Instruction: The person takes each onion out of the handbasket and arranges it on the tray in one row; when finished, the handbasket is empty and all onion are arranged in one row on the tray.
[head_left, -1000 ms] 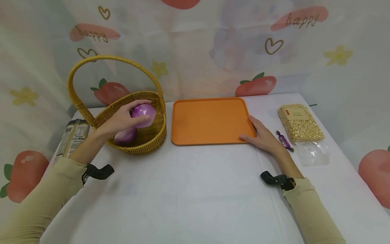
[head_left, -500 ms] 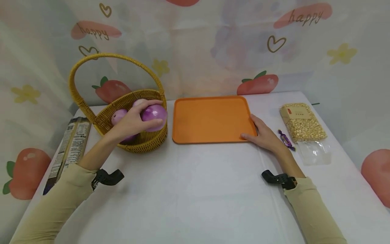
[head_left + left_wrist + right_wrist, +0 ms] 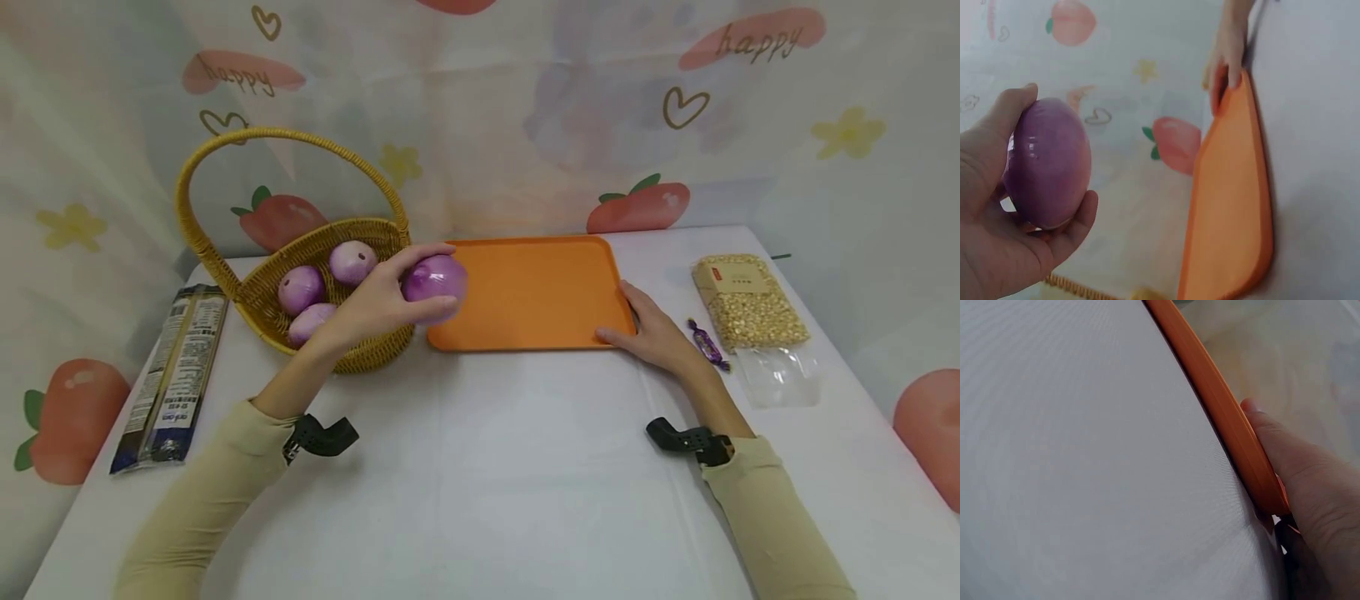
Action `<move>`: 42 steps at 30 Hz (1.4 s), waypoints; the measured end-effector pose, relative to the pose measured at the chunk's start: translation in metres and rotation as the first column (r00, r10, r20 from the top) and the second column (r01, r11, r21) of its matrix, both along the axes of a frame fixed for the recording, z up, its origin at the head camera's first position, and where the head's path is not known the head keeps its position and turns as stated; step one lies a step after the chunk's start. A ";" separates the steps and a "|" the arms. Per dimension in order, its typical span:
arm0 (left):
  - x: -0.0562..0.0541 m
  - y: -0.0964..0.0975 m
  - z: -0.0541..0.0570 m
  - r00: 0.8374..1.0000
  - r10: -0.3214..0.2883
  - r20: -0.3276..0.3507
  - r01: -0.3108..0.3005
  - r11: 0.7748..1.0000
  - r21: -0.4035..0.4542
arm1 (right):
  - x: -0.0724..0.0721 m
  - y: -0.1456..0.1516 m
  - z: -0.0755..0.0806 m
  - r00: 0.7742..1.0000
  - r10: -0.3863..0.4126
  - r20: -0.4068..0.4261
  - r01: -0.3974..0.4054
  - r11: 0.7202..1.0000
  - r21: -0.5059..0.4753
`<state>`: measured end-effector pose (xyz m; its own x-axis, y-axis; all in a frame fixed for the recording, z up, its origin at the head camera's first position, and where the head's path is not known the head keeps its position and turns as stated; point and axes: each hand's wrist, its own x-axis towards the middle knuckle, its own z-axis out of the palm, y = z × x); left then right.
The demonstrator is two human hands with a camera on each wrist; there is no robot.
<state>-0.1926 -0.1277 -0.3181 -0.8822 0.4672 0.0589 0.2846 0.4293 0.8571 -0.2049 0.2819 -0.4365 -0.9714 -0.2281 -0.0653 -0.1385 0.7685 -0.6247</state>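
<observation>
My left hand (image 3: 382, 300) grips a purple onion (image 3: 437, 289) between thumb and fingers. It is off the table, over the gap between the basket and the tray's left end. In the left wrist view the onion (image 3: 1050, 164) looks smooth and shiny. Several more onions (image 3: 302, 289) lie in the yellow wicker basket (image 3: 375, 354), partly behind my left hand and wrist. The orange tray (image 3: 536, 292) lies flat and bare on the table. My right hand (image 3: 651, 329) holds its near right corner, with the thumb on the rim (image 3: 1219, 403) in the right wrist view.
Long printed packets (image 3: 174, 379) lie left of the basket. To the right of my right hand are a purple-wrapped candy (image 3: 707, 344) and a clear bag of pale yellow grains (image 3: 750, 304). A printed cloth (image 3: 480, 125) hangs behind the white table.
My left hand has lifted the onion out of the basket and carried it right, toward the tray. The onions left in the basket now show. My right hand stays at the tray corner.
</observation>
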 end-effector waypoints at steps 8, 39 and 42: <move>-0.005 0.031 -0.007 1.000 -0.013 0.006 0.012 0.996 0.088 | 0.000 -0.001 0.001 1.000 0.003 0.004 -0.003 1.000 -0.014; -0.086 0.087 -0.062 0.939 0.342 -0.034 -0.337 0.936 0.096 | 0.001 -0.002 0.002 1.000 -0.009 0.019 0.010 1.000 -0.011; -0.094 0.090 -0.065 0.923 0.379 -0.069 -0.377 0.925 0.042 | 0.001 -0.002 0.001 1.000 -0.006 0.022 0.006 1.000 -0.016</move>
<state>-0.2866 -0.0377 -0.3828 -0.9855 0.0973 0.1388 0.1689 0.4945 0.8526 -0.2037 0.2796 -0.4352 -0.9711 -0.2235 -0.0833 -0.1199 0.7592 -0.6397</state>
